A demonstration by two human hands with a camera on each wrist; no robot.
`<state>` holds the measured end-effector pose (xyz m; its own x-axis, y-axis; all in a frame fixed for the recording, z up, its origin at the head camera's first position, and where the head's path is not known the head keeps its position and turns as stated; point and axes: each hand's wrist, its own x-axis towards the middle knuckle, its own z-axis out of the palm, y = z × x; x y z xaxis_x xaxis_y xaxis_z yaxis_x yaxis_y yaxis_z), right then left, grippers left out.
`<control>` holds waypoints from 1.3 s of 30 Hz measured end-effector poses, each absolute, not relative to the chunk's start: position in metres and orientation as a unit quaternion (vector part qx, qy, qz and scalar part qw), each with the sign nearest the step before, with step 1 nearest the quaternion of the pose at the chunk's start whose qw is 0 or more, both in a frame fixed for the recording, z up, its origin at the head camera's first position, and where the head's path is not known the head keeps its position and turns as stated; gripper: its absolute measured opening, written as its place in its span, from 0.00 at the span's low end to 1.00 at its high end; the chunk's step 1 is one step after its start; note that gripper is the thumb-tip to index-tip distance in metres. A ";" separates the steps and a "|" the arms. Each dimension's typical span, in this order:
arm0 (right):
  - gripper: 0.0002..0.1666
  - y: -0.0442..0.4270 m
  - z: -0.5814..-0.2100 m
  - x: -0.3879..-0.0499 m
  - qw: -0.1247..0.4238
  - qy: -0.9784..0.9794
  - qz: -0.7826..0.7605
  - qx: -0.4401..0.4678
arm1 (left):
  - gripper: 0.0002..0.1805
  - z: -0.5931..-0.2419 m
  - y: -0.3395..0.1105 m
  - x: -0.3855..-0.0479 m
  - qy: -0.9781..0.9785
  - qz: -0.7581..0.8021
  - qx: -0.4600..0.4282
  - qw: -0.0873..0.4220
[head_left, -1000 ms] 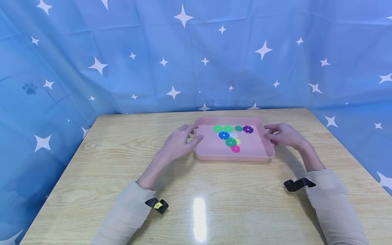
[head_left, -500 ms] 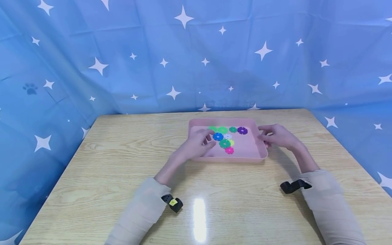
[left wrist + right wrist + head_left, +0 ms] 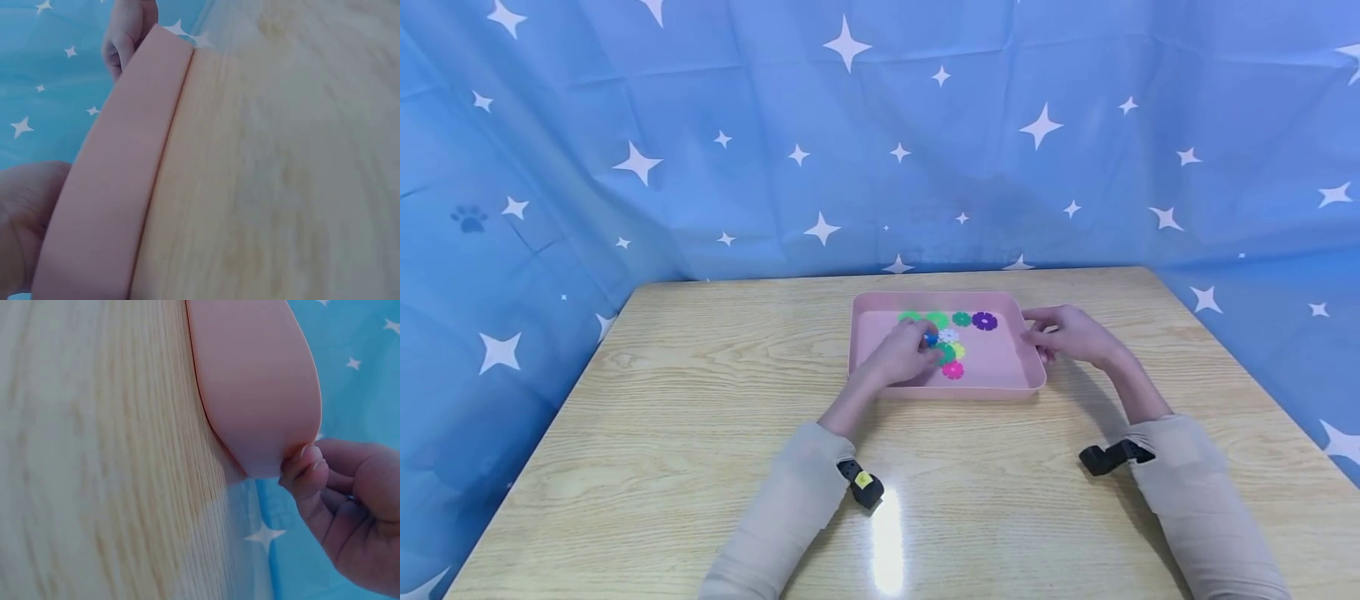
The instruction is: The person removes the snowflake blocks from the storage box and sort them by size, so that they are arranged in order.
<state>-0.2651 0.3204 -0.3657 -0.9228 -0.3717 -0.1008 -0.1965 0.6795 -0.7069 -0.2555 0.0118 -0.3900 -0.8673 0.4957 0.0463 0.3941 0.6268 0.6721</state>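
A shallow pink tray (image 3: 1000, 371) rests on the table, several flat snowflake discs lying inside it. My left hand (image 3: 901, 353) reaches in over the tray's left side and pinches a blue snowflake disc (image 3: 931, 340), mostly covered by the fingers. Close to those fingers lie a green disc (image 3: 946, 354), a white disc (image 3: 948, 335) and a pink disc (image 3: 952, 370). At the tray's right wall, my right hand (image 3: 1071, 335) grips the rim between thumb and fingers; the right wrist view shows this hand (image 3: 362, 506) at the tray's corner (image 3: 262, 381).
The wooden table (image 3: 700, 400) extends in front of the tray and to both sides. Behind it hangs a blue curtain (image 3: 760, 133) with white stars. A purple disc (image 3: 984, 321) and light green discs (image 3: 936, 319) lie near the tray's back wall.
The tray has slid left, with the right hand moving along on its rim. From beside the tray, my left hand has moved right into it and taken hold of the blue snowflake disc.
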 end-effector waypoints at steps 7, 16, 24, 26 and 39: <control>0.33 0.321 -0.369 -0.267 0.118 0.908 -0.371 -0.155 | 0.20 -0.394 0.019 -0.256 0.910 0.344 0.220 0.077; 0.32 0.322 -0.370 -0.269 0.119 0.910 -0.368 -0.152 | 0.11 -0.391 0.021 -0.257 0.882 0.404 0.232 0.077; 0.32 0.323 -0.370 -0.269 0.117 0.907 -0.374 -0.154 | 0.06 -0.380 0.018 -0.253 0.863 0.442 0.239 0.041; 0.32 0.322 -0.369 -0.269 0.119 0.906 -0.376 -0.152 | 0.06 -0.376 0.015 -0.252 0.859 0.456 0.232 0.034; 0.33 0.320 -0.365 -0.268 0.121 0.910 -0.367 -0.150 | 0.10 -0.363 -0.031 -0.257 0.824 0.535 0.186 -0.008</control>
